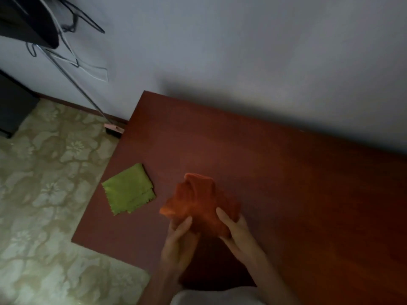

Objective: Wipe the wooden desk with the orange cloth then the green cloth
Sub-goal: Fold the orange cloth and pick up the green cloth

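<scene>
The orange cloth (pixel 199 201) is bunched up above the near left part of the reddish wooden desk (pixel 275 164). Both hands grip its lower edge: my left hand (pixel 179 241) holds the left side and my right hand (pixel 236 232) holds the right side, with fingers pressed into the fabric. The green cloth (pixel 128 189) lies folded flat on the desk to the left of the orange one, close to the desk's left edge and apart from my hands.
The desk stands against a pale wall (pixel 242 51). Left of it is patterned floor (pixel 44 183), with a broom (pixel 113 128) leaning on the wall by the desk's far left corner. Dark furniture (pixel 13 106) and hanging cables (pixel 66 29) are at the upper left.
</scene>
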The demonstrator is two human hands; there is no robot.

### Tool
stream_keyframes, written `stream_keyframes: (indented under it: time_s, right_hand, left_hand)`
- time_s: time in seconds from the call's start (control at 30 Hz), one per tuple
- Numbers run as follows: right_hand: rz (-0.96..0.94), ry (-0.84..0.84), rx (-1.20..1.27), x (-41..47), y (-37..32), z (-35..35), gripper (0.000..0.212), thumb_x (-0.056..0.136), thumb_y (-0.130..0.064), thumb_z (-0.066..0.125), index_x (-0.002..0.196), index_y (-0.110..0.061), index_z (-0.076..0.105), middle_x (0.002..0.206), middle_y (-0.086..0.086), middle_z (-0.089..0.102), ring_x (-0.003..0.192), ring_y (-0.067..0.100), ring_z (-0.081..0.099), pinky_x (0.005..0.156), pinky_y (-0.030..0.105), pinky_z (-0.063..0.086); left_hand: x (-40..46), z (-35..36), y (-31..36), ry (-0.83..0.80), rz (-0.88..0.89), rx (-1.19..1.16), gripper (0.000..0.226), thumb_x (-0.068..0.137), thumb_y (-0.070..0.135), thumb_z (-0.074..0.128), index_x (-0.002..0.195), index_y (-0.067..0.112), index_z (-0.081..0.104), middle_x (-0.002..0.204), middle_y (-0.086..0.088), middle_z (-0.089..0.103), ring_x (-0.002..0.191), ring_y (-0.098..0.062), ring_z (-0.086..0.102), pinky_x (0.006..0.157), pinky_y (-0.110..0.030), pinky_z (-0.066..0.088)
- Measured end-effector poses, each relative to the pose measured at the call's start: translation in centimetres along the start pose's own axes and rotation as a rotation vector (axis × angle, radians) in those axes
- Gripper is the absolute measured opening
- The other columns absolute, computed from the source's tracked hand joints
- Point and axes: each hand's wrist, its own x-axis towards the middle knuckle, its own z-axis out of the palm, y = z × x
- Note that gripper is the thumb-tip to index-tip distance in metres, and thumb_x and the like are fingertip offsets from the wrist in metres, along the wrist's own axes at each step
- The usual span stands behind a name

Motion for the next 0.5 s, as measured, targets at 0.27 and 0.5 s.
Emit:
stream_keyframes:
  time_s: [0.27, 0.5]
  right_hand:
    - [-0.178, 0.0, -0.266, 8.1, -3.4, 11.0, 0.091, 0.03, -0.047, 0.097, 0.112, -0.022, 0.064, 0.11, 0.005, 0.075, 0.102, 0.02, 0.071, 0.088, 0.036, 0.056]
    - [-0.291, -0.048, -0.401, 18.6, -9.6, 20.1, 0.07, 0.053, -0.029, 0.093, 0.115, -0.027, 0.062, 0.116, 0.002, 0.072, 0.11, 0.019, 0.067, 0.102, 0.043, 0.051]
  left_hand:
    - [10.7, -1.7, 18.4, 0.001, -0.034, 0.397, 0.095, 0.04, 0.052, 0.098, 0.117, 0.004, 0.071, 0.121, -0.019, 0.069, 0.106, -0.03, 0.07, 0.088, -0.041, 0.06]
    - [22.2, 1.3, 31.5, -0.033, 0.365, 0.837, 0.073, 0.067, 0.012, 0.089, 0.128, 0.023, 0.05, 0.121, -0.006, 0.065, 0.107, -0.013, 0.068, 0.088, -0.033, 0.058]
